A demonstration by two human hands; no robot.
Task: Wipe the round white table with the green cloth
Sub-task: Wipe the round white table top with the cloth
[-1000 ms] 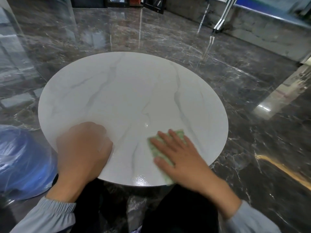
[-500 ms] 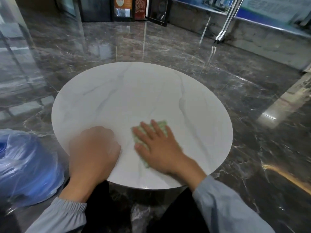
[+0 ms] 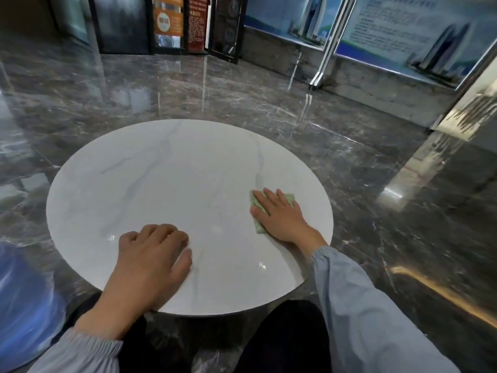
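Observation:
The round white table [image 3: 174,184] with faint grey veins fills the middle of the view. My right hand [image 3: 279,215] lies flat with straight fingers on the green cloth [image 3: 290,197], pressing it onto the table's right side near the rim. Only the cloth's edges show around the hand. My left hand [image 3: 150,254] rests on the near left part of the tabletop with its fingers loosely bent, holding nothing.
A dark glossy marble floor [image 3: 349,146] surrounds the table. A blue plastic-wrapped object [image 3: 24,305] sits on the floor at the near left. My dark-clothed knees [image 3: 282,337] are under the table's near edge. Display boards and door frames line the far wall.
My right hand has slid the green cloth from the near middle of the table out to the right side. The left hand stays on the near left; the camera has tilted up.

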